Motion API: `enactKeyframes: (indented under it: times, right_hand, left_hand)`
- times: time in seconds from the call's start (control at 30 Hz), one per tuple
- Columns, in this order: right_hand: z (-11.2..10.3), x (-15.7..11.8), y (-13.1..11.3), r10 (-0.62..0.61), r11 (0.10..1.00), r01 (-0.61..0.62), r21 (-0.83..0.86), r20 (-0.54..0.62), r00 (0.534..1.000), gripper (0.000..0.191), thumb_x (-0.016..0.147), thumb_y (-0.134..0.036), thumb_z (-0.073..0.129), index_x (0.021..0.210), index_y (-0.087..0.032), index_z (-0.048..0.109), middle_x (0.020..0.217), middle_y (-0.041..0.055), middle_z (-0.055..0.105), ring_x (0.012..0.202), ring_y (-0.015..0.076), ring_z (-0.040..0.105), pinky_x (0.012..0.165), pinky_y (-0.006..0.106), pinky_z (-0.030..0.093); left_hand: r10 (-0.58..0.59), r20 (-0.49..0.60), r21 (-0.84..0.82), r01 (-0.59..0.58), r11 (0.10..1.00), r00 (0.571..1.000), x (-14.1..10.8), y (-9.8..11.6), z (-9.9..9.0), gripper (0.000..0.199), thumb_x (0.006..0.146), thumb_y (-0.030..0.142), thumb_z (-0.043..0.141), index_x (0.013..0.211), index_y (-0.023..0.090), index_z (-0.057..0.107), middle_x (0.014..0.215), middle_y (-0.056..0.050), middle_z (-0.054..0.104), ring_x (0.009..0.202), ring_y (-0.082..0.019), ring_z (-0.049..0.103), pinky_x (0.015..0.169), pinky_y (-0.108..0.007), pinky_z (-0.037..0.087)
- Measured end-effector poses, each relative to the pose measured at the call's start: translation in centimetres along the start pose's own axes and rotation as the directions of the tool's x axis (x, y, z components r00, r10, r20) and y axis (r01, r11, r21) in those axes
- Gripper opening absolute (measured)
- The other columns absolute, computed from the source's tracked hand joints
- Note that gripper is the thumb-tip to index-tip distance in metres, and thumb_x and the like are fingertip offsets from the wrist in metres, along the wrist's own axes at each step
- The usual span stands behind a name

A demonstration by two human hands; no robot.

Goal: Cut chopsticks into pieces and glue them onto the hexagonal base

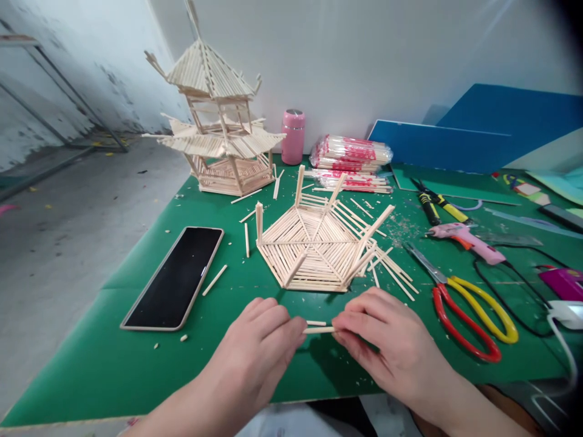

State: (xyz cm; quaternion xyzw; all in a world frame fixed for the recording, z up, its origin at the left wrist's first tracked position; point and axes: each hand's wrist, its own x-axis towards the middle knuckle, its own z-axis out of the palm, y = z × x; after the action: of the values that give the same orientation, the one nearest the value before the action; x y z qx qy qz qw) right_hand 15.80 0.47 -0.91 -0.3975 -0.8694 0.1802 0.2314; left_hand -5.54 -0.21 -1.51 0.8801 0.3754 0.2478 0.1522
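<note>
At the near edge of the green table [136, 364], both hands are holding one short wooden stick [319, 329] between them. The left hand [266, 334] is pinching the stick's left end with its fingertips pressed together, and the right hand [387, 340] is pinching the right end likewise. The stick is lying level, its long axis running left to right across the view, one end pointing into each hand, so neither hand is nearer than the other. A second short piece [316, 323] is sitting just behind it, roughly parallel. Directly beyond the stick, a hexagonal stick frame [314, 249] is resting on the table, near but apart from the hands. Scissors [464, 303] are lying to the right of the right hand, a phone [175, 276] to the left, and a finished stick pagoda [218, 121] is standing at the far left.
</note>
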Motion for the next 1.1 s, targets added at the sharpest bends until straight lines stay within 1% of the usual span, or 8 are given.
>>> enactKeyframes:
  times: [0.4, 0.57, 0.67, 0.77, 0.87, 0.93, 1.0, 1.1]
  right_hand:
    - [1.0, -0.4, 0.3, 0.054, 0.998, -0.055, 0.041, 0.019, 0.998, 0.016, 0.084, -0.014, 0.047, 0.089, -0.019, 0.061, 0.077, 0.0040, 0.056, 0.071, 0.0155, 0.049, 0.060, 0.028, 0.041]
    - [0.2, -0.9, 0.5, 0.108, 0.992, -0.111, 0.067, 0.042, 0.993, 0.019, 0.084, -0.012, 0.045, 0.089, -0.020, 0.061, 0.078, 0.0039, 0.057, 0.070, 0.0146, 0.052, 0.060, 0.027, 0.044]
    - [-0.9, -1.4, 1.0, 0.112, 0.986, -0.102, 0.133, -0.069, 0.991, 0.019, 0.081, -0.011, 0.050, 0.093, -0.022, 0.059, 0.081, 0.0030, 0.057, 0.069, 0.0126, 0.055, 0.059, 0.023, 0.046]
    - [-2.2, -1.2, 1.9, 0.206, 0.972, -0.152, 0.179, -0.337, 0.919, 0.013, 0.078, -0.015, 0.056, 0.088, -0.024, 0.059, 0.078, 0.0009, 0.056, 0.062, 0.0113, 0.053, 0.051, 0.021, 0.045]
    - [-3.5, 0.4, 3.3, 0.404, 0.910, -0.249, 0.332, -0.572, 0.714, 0.006, 0.077, -0.022, 0.059, 0.083, -0.023, 0.060, 0.071, 0.0000, 0.057, 0.054, 0.0106, 0.050, 0.044, 0.021, 0.042]
    - [-4.3, 2.0, 4.3, 0.461, 0.875, -0.214, 0.434, -0.612, 0.643, 0.007, 0.076, -0.023, 0.062, 0.083, -0.021, 0.062, 0.070, 0.0006, 0.058, 0.054, 0.0104, 0.051, 0.045, 0.021, 0.042]
    - [-4.9, 3.7, 4.9, 0.438, 0.874, -0.153, 0.462, -0.610, 0.660, 0.006, 0.075, -0.021, 0.063, 0.081, -0.020, 0.063, 0.070, 0.0007, 0.059, 0.053, 0.0089, 0.050, 0.046, 0.021, 0.043]
    - [-5.6, 6.0, 4.9, 0.368, 0.890, -0.107, 0.444, -0.558, 0.744, 0.005, 0.075, -0.017, 0.061, 0.080, -0.018, 0.063, 0.069, 0.0003, 0.060, 0.053, 0.0073, 0.051, 0.047, 0.019, 0.044]
  left_hand:
    - [-0.107, 0.063, -0.188, 0.117, 0.975, 0.992, 0.6, -0.2, 0.1, 0.018, 0.085, 0.015, 0.045, 0.083, 0.018, 0.062, 0.064, -0.001, 0.054, 0.061, -0.013, 0.049, 0.055, -0.023, 0.040]
    - [-0.214, -0.050, -0.201, 0.200, 0.959, 0.975, 0.6, -1.4, -0.5, 0.014, 0.078, 0.024, 0.057, 0.090, 0.017, 0.062, 0.068, -0.001, 0.057, 0.062, -0.013, 0.055, 0.056, -0.023, 0.045]
    - [-0.303, -0.076, -0.158, 0.289, 0.944, 0.950, 0.5, -2.5, -1.0, 0.018, 0.076, 0.027, 0.059, 0.091, 0.018, 0.062, 0.076, -0.002, 0.059, 0.067, -0.013, 0.058, 0.057, -0.022, 0.048]
    - [-0.374, -0.081, -0.105, 0.365, 0.925, 0.924, 0.8, -3.3, -1.2, 0.022, 0.077, 0.029, 0.058, 0.095, 0.019, 0.062, 0.087, -0.005, 0.060, 0.074, -0.016, 0.059, 0.053, -0.022, 0.048]
    - [-0.406, -0.053, -0.078, 0.402, 0.912, 0.912, 1.5, -3.8, -1.1, 0.028, 0.076, 0.031, 0.057, 0.100, 0.016, 0.061, 0.097, -0.008, 0.059, 0.076, -0.018, 0.059, 0.049, -0.023, 0.048]
    - [-0.387, -0.043, -0.066, 0.384, 0.921, 0.921, 2.1, -4.0, -0.8, 0.032, 0.075, 0.031, 0.059, 0.102, 0.015, 0.060, 0.102, -0.010, 0.058, 0.076, -0.019, 0.059, 0.051, -0.025, 0.049]
    - [-0.354, -0.040, -0.058, 0.352, 0.934, 0.934, 2.6, -4.1, -0.5, 0.034, 0.074, 0.030, 0.061, 0.103, 0.014, 0.060, 0.103, -0.010, 0.059, 0.081, -0.020, 0.059, 0.058, -0.029, 0.051]
    - [-0.306, -0.046, -0.053, 0.304, 0.951, 0.951, 3.2, -4.5, 0.0, 0.031, 0.074, 0.028, 0.061, 0.101, 0.013, 0.060, 0.102, -0.010, 0.059, 0.088, -0.022, 0.059, 0.071, -0.034, 0.051]
